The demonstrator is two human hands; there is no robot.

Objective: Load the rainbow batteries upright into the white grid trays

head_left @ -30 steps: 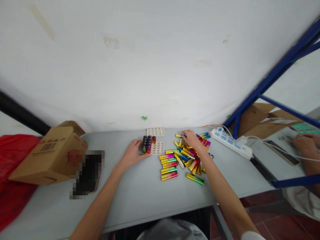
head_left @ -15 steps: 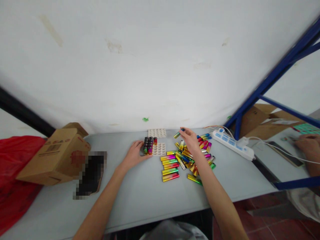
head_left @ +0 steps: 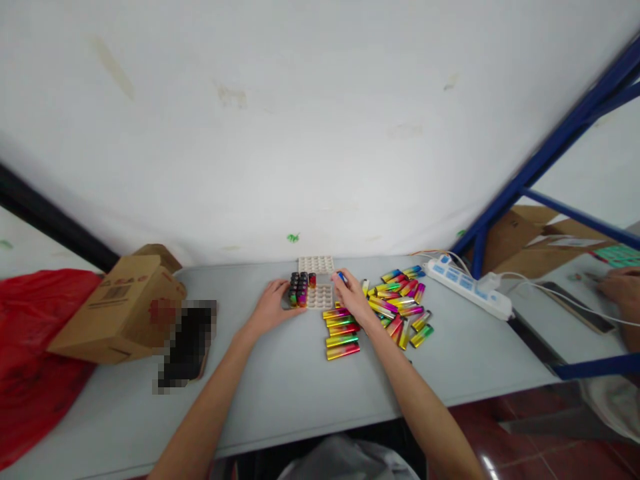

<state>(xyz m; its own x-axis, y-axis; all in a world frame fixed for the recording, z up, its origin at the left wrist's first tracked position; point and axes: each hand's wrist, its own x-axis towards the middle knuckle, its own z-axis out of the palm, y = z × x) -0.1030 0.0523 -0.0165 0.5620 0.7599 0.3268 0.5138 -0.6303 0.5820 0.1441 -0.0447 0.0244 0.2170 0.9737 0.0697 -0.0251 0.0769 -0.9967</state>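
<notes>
My left hand (head_left: 271, 309) is curled round the left end of a white tray (head_left: 324, 297) with round holes, its thumb along the near side. Several shiny tubes with dark tops (head_left: 299, 288) stand upright in the tray's left holes, and one red-gold tube (head_left: 313, 280) stands apart at the back. Just right of the tray, my right hand (head_left: 353, 295) pinches a blue metallic tube (head_left: 341, 276). Below that hand lies a row of gold, red and green tubes (head_left: 343, 340). A loose pile of coloured tubes (head_left: 400, 300) spreads to its right.
Behind lies a second white holed tray (head_left: 315, 264), against the wall. A power strip (head_left: 469, 288) with cables sits to the right, by a blue frame (head_left: 479, 252). A cardboard box (head_left: 120, 313), red bag (head_left: 40, 360) and dark phone (head_left: 193, 343) are left. Another person's hand (head_left: 620, 287) shows far right.
My right hand has moved left from above the pile, bringing the blue tube to the right edge of the tray. My left hand stays at the tray.
</notes>
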